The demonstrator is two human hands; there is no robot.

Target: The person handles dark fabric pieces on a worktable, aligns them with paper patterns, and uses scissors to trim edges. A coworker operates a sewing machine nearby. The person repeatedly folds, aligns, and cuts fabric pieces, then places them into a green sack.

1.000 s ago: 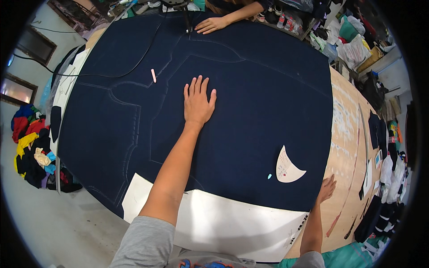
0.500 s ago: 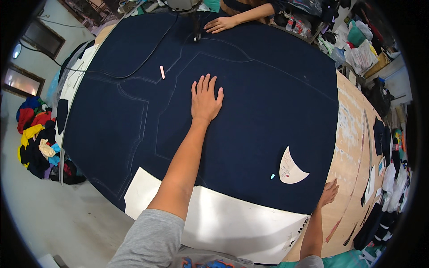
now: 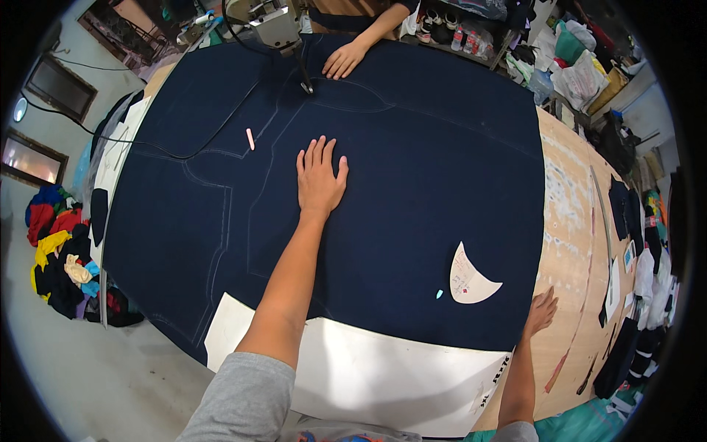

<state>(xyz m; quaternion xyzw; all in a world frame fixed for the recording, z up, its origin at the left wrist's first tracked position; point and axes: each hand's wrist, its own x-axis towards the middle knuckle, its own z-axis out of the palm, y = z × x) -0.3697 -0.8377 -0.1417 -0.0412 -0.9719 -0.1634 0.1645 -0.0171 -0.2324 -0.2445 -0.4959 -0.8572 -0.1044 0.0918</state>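
Note:
A broad dark navy cloth (image 3: pixel 398 221), marked with chalk outlines, covers most of the table. My left hand (image 3: pixel 321 180) lies flat on it near the middle, fingers stretched out, holding nothing. To the right, just past the cloth's edge, my right hand (image 3: pixel 541 313) rests on the bare wooden tabletop (image 3: pixel 563 265) with its fingers loosely extended. Beyond my left hand a cloth-cutting machine (image 3: pixel 276 29) stands at the far edge on the chalk lines. A co-worker's hand (image 3: pixel 345 60) presses the cloth beside it.
A pale chalk stick (image 3: pixel 250 139), a small turquoise chip (image 3: pixel 440 294) and a crescent-shaped card pattern (image 3: pixel 471 280) lie on the cloth. White card (image 3: pixel 390 376) borders the near side. A black cable (image 3: pixel 184 156) crosses the far left. Coloured fabric scraps (image 3: pixel 62 254) are heaped beside the table.
The view has tilted, so the cloth, machine and hands sit lower and further left in the picture. My hands keep their places on the cloth and table.

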